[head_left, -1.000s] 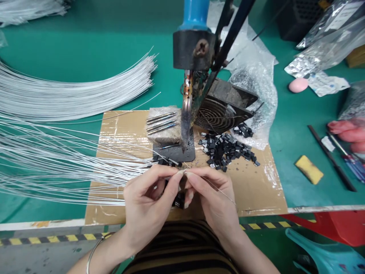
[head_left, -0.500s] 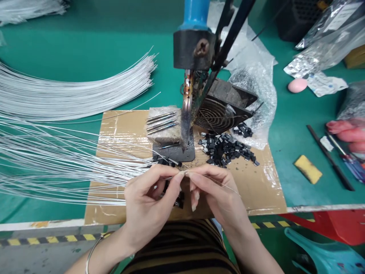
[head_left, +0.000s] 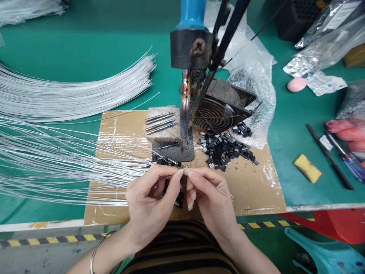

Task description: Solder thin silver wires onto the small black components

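Note:
Thumb and forefinger of my left hand (head_left: 155, 199) pinch a thin wire close to its end. Fingertip to fingertip with it, my right hand (head_left: 212, 198) pinches the same spot, and a thin wire (head_left: 221, 191) runs out past its forefinger to the right. The tiny part between the fingertips is mostly hidden. Just above the hands, a soldering iron (head_left: 185, 114) with a blue handle points down, its tip over a dark metal plate (head_left: 188, 153). White wires with black connectors (head_left: 164, 160) on their ends lie behind and under my left hand.
Loose black connectors (head_left: 225, 148) are heaped on the cardboard (head_left: 256, 186), beside a dirty fan (head_left: 216, 112). Metal rods (head_left: 160, 122) rest on a pale block. A white wire bundle (head_left: 85, 97) lies at left. A yellow sponge (head_left: 307, 168) sits at right.
My right hand has turned and drawn in slightly to the left, its fingertips still against the left ones. The wire beyond it has shifted too. My left hand is almost unmoved.

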`<state>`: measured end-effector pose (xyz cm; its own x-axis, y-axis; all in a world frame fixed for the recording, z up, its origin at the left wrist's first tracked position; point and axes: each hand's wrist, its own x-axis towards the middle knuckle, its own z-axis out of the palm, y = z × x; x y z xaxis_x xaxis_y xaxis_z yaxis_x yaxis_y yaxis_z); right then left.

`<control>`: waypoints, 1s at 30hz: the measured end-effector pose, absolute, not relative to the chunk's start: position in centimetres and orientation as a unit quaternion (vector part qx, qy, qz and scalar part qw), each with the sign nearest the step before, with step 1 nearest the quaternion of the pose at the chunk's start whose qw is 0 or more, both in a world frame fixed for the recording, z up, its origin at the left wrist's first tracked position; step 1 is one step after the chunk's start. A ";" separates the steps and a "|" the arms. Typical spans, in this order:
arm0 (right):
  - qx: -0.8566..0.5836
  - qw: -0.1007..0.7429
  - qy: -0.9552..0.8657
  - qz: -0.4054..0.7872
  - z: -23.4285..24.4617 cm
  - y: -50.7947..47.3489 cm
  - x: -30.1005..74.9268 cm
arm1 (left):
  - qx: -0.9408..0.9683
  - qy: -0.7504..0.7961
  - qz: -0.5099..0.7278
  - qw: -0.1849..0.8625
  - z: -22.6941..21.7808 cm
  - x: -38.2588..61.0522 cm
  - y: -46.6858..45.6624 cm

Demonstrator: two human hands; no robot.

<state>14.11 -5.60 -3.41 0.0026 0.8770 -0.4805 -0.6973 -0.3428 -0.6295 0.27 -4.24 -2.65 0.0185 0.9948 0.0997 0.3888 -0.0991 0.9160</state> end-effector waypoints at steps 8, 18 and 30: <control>-0.484 0.595 -0.222 0.602 -3.8 -6.1 17.3 | 0.572 0.595 0.409 0.390 -2.1 -0.1 -3.5; -0.712 0.365 -0.589 0.115 -6.2 -8.2 23.9 | 0.538 0.592 0.423 0.426 -1.7 -0.4 -2.7; -0.682 0.331 -0.651 0.039 -6.6 -7.8 23.6 | 0.561 0.581 0.411 0.424 -1.6 -0.6 -2.8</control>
